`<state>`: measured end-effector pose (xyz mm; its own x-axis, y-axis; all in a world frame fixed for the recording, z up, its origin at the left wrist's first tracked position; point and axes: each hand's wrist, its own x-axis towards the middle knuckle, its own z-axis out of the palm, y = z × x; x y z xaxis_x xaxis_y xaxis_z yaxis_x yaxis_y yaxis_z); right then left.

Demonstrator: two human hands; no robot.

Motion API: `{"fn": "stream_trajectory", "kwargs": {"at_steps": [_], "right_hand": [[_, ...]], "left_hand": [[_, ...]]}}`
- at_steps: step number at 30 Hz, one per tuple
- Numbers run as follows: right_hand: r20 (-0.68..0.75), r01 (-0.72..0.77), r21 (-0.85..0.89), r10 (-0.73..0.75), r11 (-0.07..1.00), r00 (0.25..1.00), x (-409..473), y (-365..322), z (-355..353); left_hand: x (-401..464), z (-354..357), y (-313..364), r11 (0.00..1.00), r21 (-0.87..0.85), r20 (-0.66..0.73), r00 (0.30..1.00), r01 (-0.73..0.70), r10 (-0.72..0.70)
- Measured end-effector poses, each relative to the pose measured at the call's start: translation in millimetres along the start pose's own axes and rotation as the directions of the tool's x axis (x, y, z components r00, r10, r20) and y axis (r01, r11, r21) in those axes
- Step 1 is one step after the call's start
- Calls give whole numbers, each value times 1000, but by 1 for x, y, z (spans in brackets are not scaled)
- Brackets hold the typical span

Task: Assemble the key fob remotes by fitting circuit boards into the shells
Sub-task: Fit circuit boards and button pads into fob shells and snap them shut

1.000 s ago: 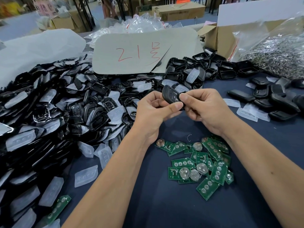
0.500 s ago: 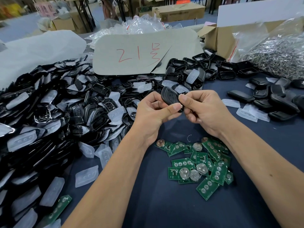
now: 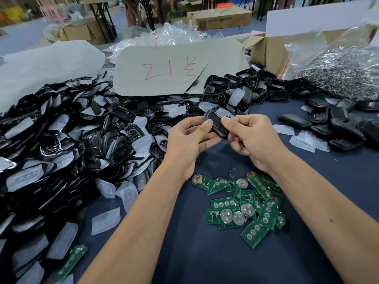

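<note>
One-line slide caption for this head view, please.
Both hands, left and right, pinch a black key fob shell above scattered green circuit boards.

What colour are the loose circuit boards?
Green, clearest in the head view: circuit boards on the table.

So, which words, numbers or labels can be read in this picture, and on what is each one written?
"21" and then one red handwritten character, not clear: on the grey cardboard sheet.
Print on the brown carton: too blurred to read.
Markings on the circuit boards: too small to read.
</note>
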<state>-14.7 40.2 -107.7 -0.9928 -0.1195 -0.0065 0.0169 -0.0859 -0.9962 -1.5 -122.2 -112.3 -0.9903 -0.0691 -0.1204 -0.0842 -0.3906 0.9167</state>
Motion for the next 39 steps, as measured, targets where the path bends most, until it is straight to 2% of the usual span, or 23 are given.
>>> {"fn": "stream_trajectory", "kwargs": {"at_steps": [5, 7, 9, 12, 14, 18, 21, 24, 28, 32, 35, 37, 39], "right_hand": [[-23, -36, 17, 36, 999, 999, -6, -1, -3], [-108, -34, 63, 40, 997, 993, -8, -2, -8], [-255, -28, 144, 64, 989, 965, -10, -2, -17], [-502, 58, 301, 107, 952, 858, -11, -3, -33], [-618, 156, 358, 108, 921, 779, -11, -4, -43], [-774, 362, 410, 109, 837, 623, -7, -9, -61], [-825, 343, 366, 131, 865, 550, -7, -7, -63], [-829, 245, 308, 132, 919, 544, -7, -3, -58], [-770, 95, 110, 24, 989, 637, -8, -1, -56], [-563, 9, -218, -134, 976, 816, -13, 2, -47], [-296, 42, -495, -213, 868, 931, -16, 0, -43], [-76, 109, -685, -219, 720, 973, -17, -4, -42], [103, 174, -814, -156, 555, 982, -19, -10, -41]], "left_hand": [[2, 17, -5, 977, 190, -95, 988, -101, 121], [7, 33, -7, 956, 251, -88, 980, -151, 178], [14, 53, -11, 940, 298, -24, 983, -166, 181], [23, 90, -20, 889, 424, 156, 981, -174, 118], [25, 114, -25, 857, 476, 257, 963, -199, 81], [26, 150, -27, 898, 418, 373, 927, -136, -33], [29, 159, -32, 879, 451, 399, 916, -154, -44], [28, 153, -37, 832, 514, 409, 912, -210, -22], [24, 135, -31, 737, 595, 402, 913, -322, 75], [18, 103, -17, 549, 709, 402, 893, -443, 202], [13, 73, -5, 441, 773, 351, 887, -456, 301], [11, 52, 1, 458, 785, 273, 897, -417, 349], [9, 33, 6, 457, 810, 179, 898, -367, 403]]}}
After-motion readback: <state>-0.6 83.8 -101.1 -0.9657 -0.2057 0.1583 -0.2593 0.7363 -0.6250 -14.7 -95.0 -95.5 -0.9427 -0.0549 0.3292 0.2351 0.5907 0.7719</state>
